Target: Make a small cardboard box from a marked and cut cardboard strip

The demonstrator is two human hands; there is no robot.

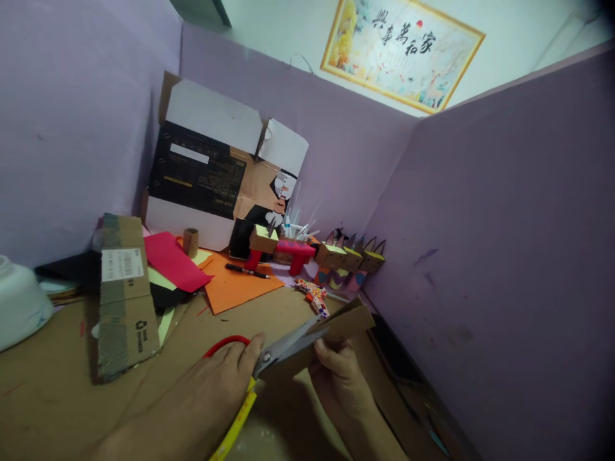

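My left hand [216, 390] grips a pair of scissors [286, 346] with a red and yellow handle. Its metal blades point right and lie against a strip of brown cardboard [346, 322]. My right hand [340, 379] holds that strip from below, fingers curled over its near edge, just above the cardboard-covered table [48, 397]. The two hands are close together at the lower middle of the view.
A taped cardboard piece [125, 298] lies at the left beside red [173, 259], orange [235, 282] and black paper sheets. A flattened printed box [211, 176] leans on the back purple wall. Small cardboard boxes [350, 258], a pen [247, 271] and a white bowl [19, 304] stand around.
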